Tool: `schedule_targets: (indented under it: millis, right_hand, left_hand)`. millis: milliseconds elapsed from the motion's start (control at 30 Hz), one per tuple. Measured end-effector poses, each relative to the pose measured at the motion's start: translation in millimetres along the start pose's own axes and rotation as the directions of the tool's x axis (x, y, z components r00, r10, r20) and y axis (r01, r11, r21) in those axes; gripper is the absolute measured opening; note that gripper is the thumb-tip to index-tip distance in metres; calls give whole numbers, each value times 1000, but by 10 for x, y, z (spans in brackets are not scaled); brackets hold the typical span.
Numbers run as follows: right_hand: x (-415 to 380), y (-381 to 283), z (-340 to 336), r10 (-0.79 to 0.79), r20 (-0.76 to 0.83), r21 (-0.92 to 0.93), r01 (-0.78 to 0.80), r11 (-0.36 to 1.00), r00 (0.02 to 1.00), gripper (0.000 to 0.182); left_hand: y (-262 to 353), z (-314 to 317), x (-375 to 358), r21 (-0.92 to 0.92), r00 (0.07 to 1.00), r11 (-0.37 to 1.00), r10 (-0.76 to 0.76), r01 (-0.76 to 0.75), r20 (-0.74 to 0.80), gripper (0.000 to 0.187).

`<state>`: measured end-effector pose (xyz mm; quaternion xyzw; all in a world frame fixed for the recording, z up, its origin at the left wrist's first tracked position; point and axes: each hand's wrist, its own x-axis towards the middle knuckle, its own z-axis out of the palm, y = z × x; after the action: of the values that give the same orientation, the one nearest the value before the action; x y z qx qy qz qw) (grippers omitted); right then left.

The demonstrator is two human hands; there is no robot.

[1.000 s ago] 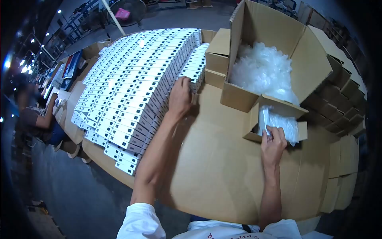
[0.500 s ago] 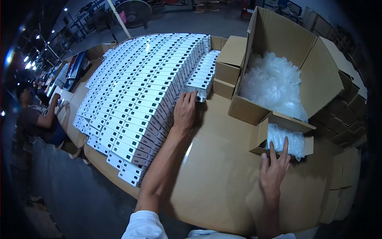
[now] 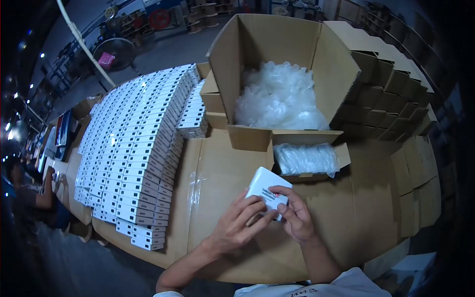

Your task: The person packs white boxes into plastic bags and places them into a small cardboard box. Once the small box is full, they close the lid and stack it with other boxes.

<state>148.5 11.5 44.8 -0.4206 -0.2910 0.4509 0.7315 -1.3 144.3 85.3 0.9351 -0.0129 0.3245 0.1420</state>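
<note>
A small white box (image 3: 261, 181) with dark printing and a red mark on its face is held up in front of me, tilted. My left hand (image 3: 239, 220) grips its left and lower side with bent fingers. On the right, my right hand (image 3: 297, 218) pinches the box between thumb and fingers. Just beyond my hands stands an open small carton (image 3: 341, 154) with clear bubble wrap (image 3: 307, 159) filling it. Rows of stacked white boxes (image 3: 131, 143) with dark squares on their ends cover the left side of the table.
A large open carton (image 3: 225, 74) holding loose clear plastic wrap (image 3: 282, 99) stands behind the small carton. Folded brown cartons (image 3: 381, 99) are piled at the right. Brown cardboard (image 3: 222, 173) covers the table. Another person (image 3: 42, 198) sits at the far left.
My left hand has come away from the stacks and my right hand has left the bubble wrap. Both now hold a white box between them. The view has swung to the right.
</note>
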Motion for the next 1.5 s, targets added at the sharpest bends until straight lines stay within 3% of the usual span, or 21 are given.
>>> schedule_targets:
  millis: [67, 133, 167, 233, 333, 433, 500, 567, 600, 700, 733, 767, 833, 933, 967, 1133, 1167, 1233, 1267, 1400, 1500]
  right_hand:
    - [-35, -51, -193, 85, -105, -29, -88, 996, 991, 28]
    - [-60, -139, -252, 1, -140, 53, 6, 999, 990, 21]
    - [-82, -166, -284, -35, -161, 93, 50, 994, 986, 18]
    - [-151, -204, -451, -75, -172, -166, 46, 985, 982, 15]
    - [-190, -451, -603, -144, -159, -593, 22, 805, 977, 16]
    - [-56, -893, -576, -395, 19, -894, 192, 404, 918, 26]
    - [35, -1102, -614, -393, 26, -899, 194, 392, 919, 33]
    - [145, -1255, -699, -384, 59, -912, 206, 356, 922, 33]
    - [243, -1264, -761, -417, 58, -871, 250, 423, 907, 36]
    - [499, -1451, -838, -506, 234, -887, 395, 239, 830, 37]
    - [566, -1492, -846, -474, 236, -895, 380, 235, 848, 35]
    - [681, -1523, -823, -451, 164, -894, 325, 307, 877, 35]
    - [962, -1540, -710, -390, 14, -880, 197, 433, 921, 35]
    - [1320, -1355, -677, -594, 98, -872, 356, 336, 799, 41]
    - [1343, -1347, -608, -574, 48, -882, 305, 359, 817, 50]
    - [1329, -1075, -400, -450, 14, -652, 349, 673, 893, 40]
    - [1243, -993, -380, -455, -21, -656, 331, 678, 890, 37]
    - [999, -808, -369, -467, -82, -668, 299, 681, 880, 33]
    - [924, -647, -433, -483, -112, -596, 330, 732, 868, 29]
    - [294, -561, -352, -392, -178, -613, 210, 762, 903, 30]
    - [-50, -380, -330, -405, -139, -643, 228, 731, 904, 31]
  left_hand:
    - [1, -13, 201, -147, 997, 989, -6, 18, 83, 45]
    - [-147, -62, 451, -336, 993, 937, -61, 92, 102, 48]
    - [-305, -58, 639, -257, 997, 963, -75, 78, 21, 47]
    - [-703, -41, 1134, -115, 992, 988, -114, 106, -62, 42]
    - [-1403, 283, 1844, 20, 982, 985, -170, 173, -81, 30]
    - [-1954, 866, 2326, 196, 963, 945, -270, 262, 19, 27]
    - [-2192, 1153, 2524, 319, 913, 896, -373, 308, 167, 27]
    - [-2327, 1234, 2641, 274, 877, 886, -433, 373, 207, 27]
    - [-2365, 1247, 2660, 252, 855, 877, -465, 409, 232, 26]
    - [-2380, 1084, 2677, 30, 858, 860, -510, 509, 57, 25]
    - [-2265, 931, 2665, -2, 864, 864, -503, 503, -36, 24]
    - [-2186, 736, 2627, -236, 806, 807, -578, 541, -127, 17]
    - [-2043, 570, 2523, -617, 734, 632, -667, 468, -128, 10]
    - [-1600, 322, 2214, -689, 734, 612, -658, 389, -171, 5]
    - [-1446, 292, 2074, -727, 739, 588, -653, 356, -166, 5]
    - [-603, 420, 1435, -813, 712, 526, -669, 252, -212, 8]
    - [-563, 464, 1247, -776, 710, 543, -680, 321, -183, 8]
    - [-408, 514, 946, -885, 656, 391, -741, 253, -140, 9]
    - [-255, 489, 835, -957, 585, 226, -807, 180, -80, 10]
    - [22, 610, 164, -958, 548, 219, -832, 184, -84, 19]
    - [296, 615, -53, -963, 517, 51, -851, 264, 96, 34]
